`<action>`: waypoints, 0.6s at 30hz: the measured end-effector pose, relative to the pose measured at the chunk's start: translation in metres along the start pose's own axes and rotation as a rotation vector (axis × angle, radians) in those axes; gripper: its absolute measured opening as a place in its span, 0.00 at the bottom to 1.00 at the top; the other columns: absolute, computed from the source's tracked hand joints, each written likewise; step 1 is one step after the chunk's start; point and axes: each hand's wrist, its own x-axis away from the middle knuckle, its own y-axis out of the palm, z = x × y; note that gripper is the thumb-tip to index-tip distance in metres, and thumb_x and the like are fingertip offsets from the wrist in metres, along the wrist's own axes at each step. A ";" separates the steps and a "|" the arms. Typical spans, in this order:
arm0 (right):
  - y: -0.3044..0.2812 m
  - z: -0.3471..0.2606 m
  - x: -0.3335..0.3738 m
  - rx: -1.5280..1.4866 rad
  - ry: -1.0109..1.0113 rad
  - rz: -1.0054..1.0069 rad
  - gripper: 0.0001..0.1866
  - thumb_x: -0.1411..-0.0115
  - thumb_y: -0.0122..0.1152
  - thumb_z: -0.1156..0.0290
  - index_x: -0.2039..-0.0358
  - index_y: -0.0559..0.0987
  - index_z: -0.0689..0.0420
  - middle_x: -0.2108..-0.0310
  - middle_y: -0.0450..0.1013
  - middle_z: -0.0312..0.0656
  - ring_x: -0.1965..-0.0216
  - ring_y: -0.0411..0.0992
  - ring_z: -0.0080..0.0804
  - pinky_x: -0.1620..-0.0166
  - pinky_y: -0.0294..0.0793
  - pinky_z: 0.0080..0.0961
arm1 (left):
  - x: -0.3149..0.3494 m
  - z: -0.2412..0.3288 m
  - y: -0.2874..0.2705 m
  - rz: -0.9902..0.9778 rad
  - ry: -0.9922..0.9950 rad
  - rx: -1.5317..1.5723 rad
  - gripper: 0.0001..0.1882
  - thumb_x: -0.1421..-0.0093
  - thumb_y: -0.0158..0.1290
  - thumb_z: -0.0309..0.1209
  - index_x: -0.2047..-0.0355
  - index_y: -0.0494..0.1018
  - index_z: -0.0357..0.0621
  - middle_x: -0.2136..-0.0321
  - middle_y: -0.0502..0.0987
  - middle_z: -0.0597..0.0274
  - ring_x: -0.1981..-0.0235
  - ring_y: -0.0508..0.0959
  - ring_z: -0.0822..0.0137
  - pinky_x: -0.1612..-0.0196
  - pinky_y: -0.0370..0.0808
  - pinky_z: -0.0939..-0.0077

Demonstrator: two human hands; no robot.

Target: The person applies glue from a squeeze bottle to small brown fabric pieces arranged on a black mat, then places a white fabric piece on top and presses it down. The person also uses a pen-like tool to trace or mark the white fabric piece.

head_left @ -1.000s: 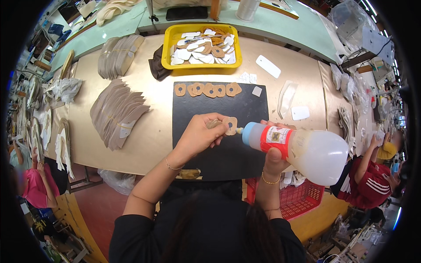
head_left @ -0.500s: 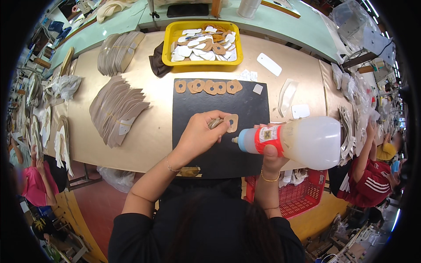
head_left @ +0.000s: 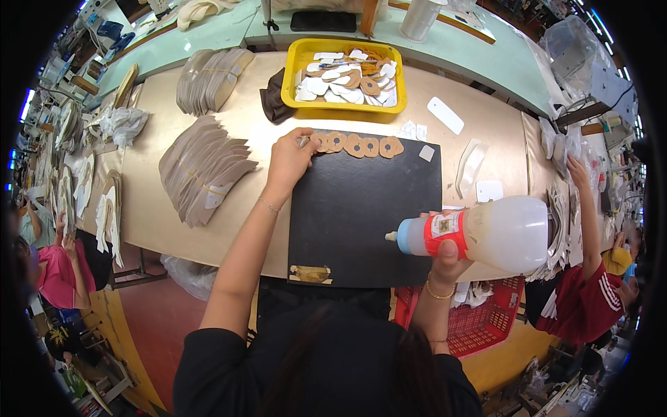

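- Left of your left hand: a fanned stack of taupe panels [head_left: 205,170] lies on the table, apart from the hand.
- Left arm: your left forearm [head_left: 243,260] runs up and away from you, nearly straight, with a thin bracelet [head_left: 268,204] at the wrist.
- Left hand: your left hand [head_left: 290,154] is at the far left corner of the black board [head_left: 361,215], back of the hand upward, fingers bent and drawn together on a small stack of pieces [head_left: 303,141]. Most of this stack is hidden by the fingers.
- Directly right of your left hand: a row of tan patches [head_left: 353,142] with dark centre marks lies along the board's far edge; the fingertips are at its left end.
- Beyond the row, ahead and to the right of your left hand: the yellow tray [head_left: 347,106].
- Right arm: your right forearm [head_left: 432,323] is shorter in view and rises steeply to the wrist.
- Right hand: your right hand [head_left: 449,261] is clamped around the bottle [head_left: 511,233], thumb on the near side. The bottle lies sideways; its nozzle [head_left: 391,236] points left over the board, well apart from the patches.
- Below your right hand: the red crate [head_left: 486,323].
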 end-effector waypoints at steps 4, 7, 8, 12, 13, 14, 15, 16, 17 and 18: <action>-0.002 -0.001 -0.001 0.016 -0.024 -0.003 0.38 0.49 0.73 0.58 0.46 0.63 0.61 0.56 0.69 0.47 0.56 0.73 0.40 0.52 0.79 0.47 | 0.006 0.007 -0.017 -0.104 -0.150 0.351 0.22 0.41 0.57 0.31 0.49 0.68 0.33 0.72 0.78 0.58 0.78 0.75 0.73 0.75 0.72 0.79; -0.002 -0.004 -0.002 0.023 0.003 0.015 0.38 0.49 0.73 0.57 0.46 0.62 0.61 0.56 0.69 0.47 0.56 0.73 0.40 0.52 0.79 0.48 | 0.022 0.016 -0.032 -0.376 -0.263 0.822 0.21 0.38 0.53 0.29 0.47 0.63 0.32 0.63 0.77 0.50 0.67 0.79 0.65 0.65 0.78 0.74; -0.001 -0.004 -0.003 0.013 0.014 0.021 0.38 0.49 0.73 0.57 0.46 0.62 0.62 0.56 0.69 0.47 0.56 0.74 0.41 0.51 0.79 0.47 | 0.029 0.020 -0.032 -0.424 -0.295 0.925 0.22 0.37 0.52 0.29 0.46 0.62 0.32 0.61 0.77 0.48 0.65 0.80 0.62 0.62 0.79 0.72; 0.007 -0.005 -0.006 -0.038 0.004 0.015 0.38 0.49 0.72 0.55 0.47 0.63 0.62 0.57 0.69 0.47 0.57 0.74 0.40 0.50 0.78 0.47 | 0.056 0.040 -0.021 -0.561 -0.270 1.036 0.22 0.36 0.53 0.30 0.46 0.64 0.31 0.54 0.75 0.42 0.54 0.80 0.54 0.51 0.80 0.69; 0.009 -0.005 -0.008 -0.034 -0.021 0.008 0.38 0.49 0.73 0.54 0.47 0.63 0.63 0.57 0.70 0.47 0.56 0.74 0.40 0.50 0.78 0.47 | 0.062 0.045 -0.018 -0.538 -0.275 0.972 0.21 0.36 0.53 0.30 0.47 0.65 0.30 0.53 0.75 0.42 0.54 0.80 0.54 0.52 0.81 0.70; 0.011 -0.005 -0.010 -0.029 -0.046 0.003 0.39 0.50 0.73 0.54 0.47 0.63 0.63 0.57 0.70 0.47 0.55 0.74 0.41 0.49 0.77 0.46 | 0.067 0.048 -0.015 -0.540 -0.243 0.920 0.20 0.37 0.54 0.30 0.48 0.66 0.30 0.53 0.75 0.42 0.53 0.79 0.55 0.54 0.82 0.71; 0.012 -0.005 -0.013 -0.029 -0.075 0.001 0.39 0.50 0.73 0.53 0.48 0.64 0.63 0.57 0.70 0.48 0.55 0.74 0.41 0.49 0.77 0.46 | 0.071 0.052 -0.011 -0.533 -0.220 0.858 0.20 0.37 0.54 0.30 0.49 0.67 0.30 0.53 0.75 0.42 0.52 0.79 0.55 0.55 0.82 0.72; 0.014 -0.006 -0.015 -0.009 -0.099 0.005 0.40 0.51 0.74 0.51 0.48 0.64 0.64 0.56 0.71 0.48 0.54 0.74 0.42 0.48 0.76 0.45 | 0.075 0.054 -0.007 -0.528 -0.203 0.815 0.18 0.38 0.56 0.30 0.52 0.69 0.31 0.59 0.78 0.46 0.59 0.82 0.59 0.64 0.84 0.75; 0.015 -0.008 -0.017 0.004 -0.127 0.013 0.42 0.52 0.74 0.50 0.48 0.64 0.64 0.55 0.71 0.49 0.53 0.74 0.43 0.48 0.76 0.45 | 0.078 0.056 -0.003 -0.528 -0.195 0.764 0.17 0.39 0.57 0.30 0.53 0.70 0.31 0.62 0.79 0.48 0.62 0.82 0.61 0.66 0.83 0.76; 0.016 -0.009 -0.019 0.026 -0.147 0.027 0.43 0.52 0.74 0.48 0.48 0.64 0.64 0.55 0.71 0.50 0.52 0.75 0.43 0.48 0.76 0.44 | 0.080 0.057 0.001 -0.525 -0.184 0.715 0.16 0.39 0.57 0.30 0.55 0.71 0.32 0.64 0.79 0.50 0.66 0.83 0.62 0.68 0.83 0.77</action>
